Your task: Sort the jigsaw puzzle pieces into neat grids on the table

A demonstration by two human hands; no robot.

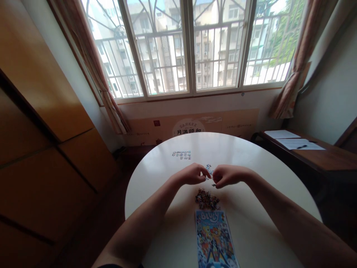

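Observation:
Over the middle of the round white table, my left hand (195, 174) has its fingers bent down and closed at small bluish puzzle pieces (208, 167). Facing it from the other side, my right hand (229, 175) is curled in a pinch, with a small puzzle piece (214, 185) showing at its thumb tip. The fingertips of both hands almost meet and partly cover the pieces there. Just nearer to me lies a heap of mixed puzzle pieces (206, 200). Below it a colourful picture sheet marked "Bluey" (214, 238) lies flat.
Several light-coloured puzzle pieces (182, 154) lie in rows at the far left of the white table (267, 216). A brown side table (331, 156) at the right holds papers (301, 144) and a pen. Wooden cabinets (41, 149) stand at the left, below a barred window's curtain.

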